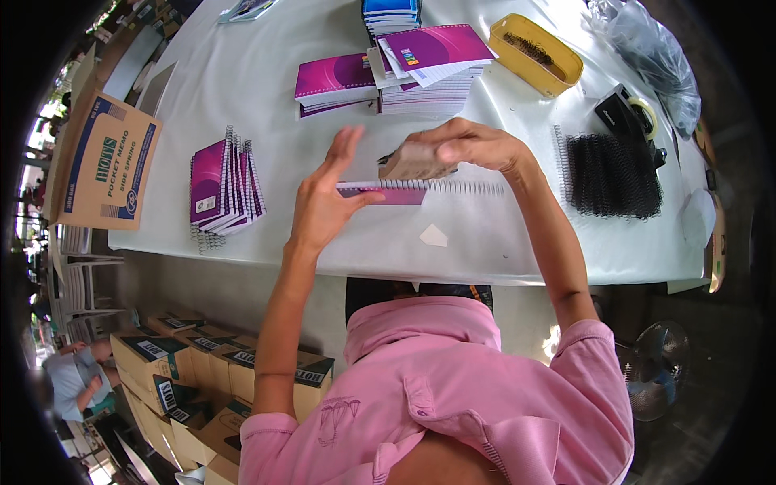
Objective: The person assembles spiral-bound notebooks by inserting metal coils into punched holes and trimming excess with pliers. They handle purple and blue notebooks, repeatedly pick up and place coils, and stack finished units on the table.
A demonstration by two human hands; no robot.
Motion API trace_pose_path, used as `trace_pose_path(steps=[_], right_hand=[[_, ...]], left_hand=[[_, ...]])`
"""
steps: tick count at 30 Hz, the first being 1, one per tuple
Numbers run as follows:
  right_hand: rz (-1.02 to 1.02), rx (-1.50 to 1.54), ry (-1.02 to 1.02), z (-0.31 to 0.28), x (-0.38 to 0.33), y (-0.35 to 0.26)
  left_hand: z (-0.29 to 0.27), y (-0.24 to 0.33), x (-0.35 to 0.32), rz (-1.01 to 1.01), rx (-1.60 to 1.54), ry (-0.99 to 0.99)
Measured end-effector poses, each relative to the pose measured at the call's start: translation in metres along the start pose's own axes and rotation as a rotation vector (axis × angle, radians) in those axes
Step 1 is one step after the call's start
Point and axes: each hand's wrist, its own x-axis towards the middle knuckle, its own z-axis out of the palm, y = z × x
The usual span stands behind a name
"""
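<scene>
Your left hand (327,190) is spread open, thumb against the purple notebook (384,192) at the table (267,73) centre. Your right hand (465,145) pinches a brown card (412,163) above its spiral. Black binding coils (612,175) lie right; bound notebooks (225,182) left.

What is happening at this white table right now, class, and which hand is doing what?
A person in a pink shirt is working on a purple notebook threaded onto a long wire spiral. The left hand steadies the notebook's edge with open fingers, while the right hand holds a brown cardboard piece over it. Finished spiral notebooks stand to the left, and black wire coils lie to the right.
</scene>
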Motion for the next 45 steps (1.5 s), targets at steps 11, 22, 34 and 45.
trace_pose_path(steps=[11,22,34,45], right_hand=[[0.069,-0.235,0.018,0.002,0.01,0.007],[0.048,-0.13,-0.001,0.007,0.014,-0.001],[-0.047,0.016,-0.024,0.009,0.02,-0.01],[0.112,-0.303,0.138,0.006,0.003,-0.021]], left_hand=[[0.044,-0.026,-0.017,-0.182,-0.505,0.183],[0.049,-0.024,-0.019,-0.193,-0.829,0.167],[0.043,-0.027,-0.022,-0.199,-0.733,0.06],[0.036,-0.045,-0.021,-0.05,-0.715,-0.014]])
